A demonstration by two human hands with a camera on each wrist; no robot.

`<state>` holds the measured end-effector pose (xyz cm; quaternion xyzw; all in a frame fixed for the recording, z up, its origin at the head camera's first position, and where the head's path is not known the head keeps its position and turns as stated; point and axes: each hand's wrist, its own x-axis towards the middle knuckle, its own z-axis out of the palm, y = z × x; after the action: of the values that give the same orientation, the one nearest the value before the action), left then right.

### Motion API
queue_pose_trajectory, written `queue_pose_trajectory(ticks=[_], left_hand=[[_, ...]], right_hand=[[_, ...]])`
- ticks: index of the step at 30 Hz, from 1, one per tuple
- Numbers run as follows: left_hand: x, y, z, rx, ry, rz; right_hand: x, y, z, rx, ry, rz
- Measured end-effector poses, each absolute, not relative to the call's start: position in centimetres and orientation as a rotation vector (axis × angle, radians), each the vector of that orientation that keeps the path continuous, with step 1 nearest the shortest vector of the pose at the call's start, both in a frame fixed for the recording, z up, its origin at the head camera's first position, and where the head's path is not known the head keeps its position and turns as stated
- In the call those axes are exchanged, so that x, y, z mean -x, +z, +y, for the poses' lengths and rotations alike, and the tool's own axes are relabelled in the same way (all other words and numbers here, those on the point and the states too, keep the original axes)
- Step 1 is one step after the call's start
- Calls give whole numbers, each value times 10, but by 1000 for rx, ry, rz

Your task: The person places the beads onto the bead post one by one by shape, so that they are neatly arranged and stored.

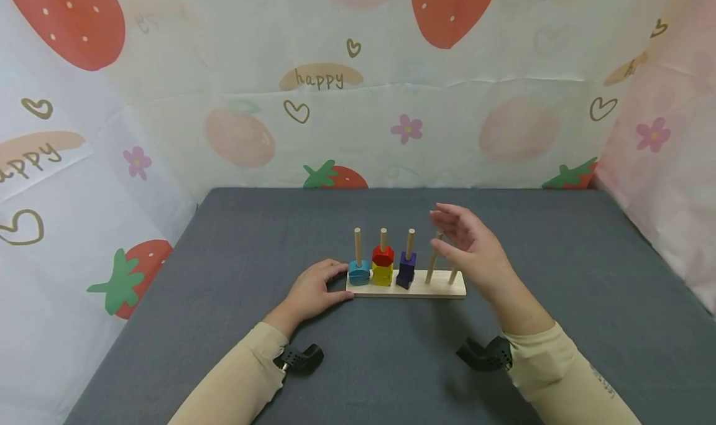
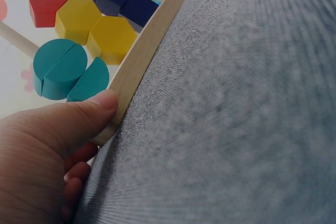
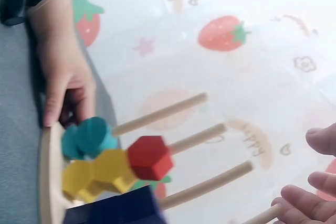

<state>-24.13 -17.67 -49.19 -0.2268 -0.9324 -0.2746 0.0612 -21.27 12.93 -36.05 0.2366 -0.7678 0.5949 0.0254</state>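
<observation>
A pale wooden peg board [image 1: 436, 292] with upright pegs stands on the table. My left hand [image 1: 319, 291] grips its left end, the thumb [image 2: 104, 100] on the front edge. Teal rounded blocks [image 1: 359, 273] sit on the first peg. The second carries yellow hexagonal blocks [image 2: 77, 20] under a red hexagonal block [image 1: 383, 255]. Dark blue square blocks [image 1: 407, 268] are on the third, turned unevenly. My right hand [image 1: 467, 242] is raised over the right end with fingers spread, holding nothing, beside the tip of the bare fourth peg [image 1: 432, 266]. It partly hides the last peg [image 1: 454, 276].
A dark grey cloth [image 1: 268, 226] covers the table. Behind it and at the sides hang white and pink sheets [image 1: 447, 139] printed with strawberries and hearts. A black wrist device [image 1: 302, 358] sits at the left cuff, another [image 1: 485, 354] at the right.
</observation>
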Motion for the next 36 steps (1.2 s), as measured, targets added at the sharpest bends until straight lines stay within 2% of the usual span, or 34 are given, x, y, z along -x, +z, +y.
queue_pose_trajectory(ticks=[8,15,22,36], left_hand=[[243,-493,-177,688,-827,-2817],[243,-492,-177,686,-825,-2820],[243,-495,-177,687,-831,-2821],[246,-496,-178,701,-828,-2812]], right_hand=[[212,-344,147,-690,1854,-2157],[231,-348,174,-443,1619,-2243],[256,-371,194,-228,1400,-2561],[295,-430,224,-146,1022,-2857]])
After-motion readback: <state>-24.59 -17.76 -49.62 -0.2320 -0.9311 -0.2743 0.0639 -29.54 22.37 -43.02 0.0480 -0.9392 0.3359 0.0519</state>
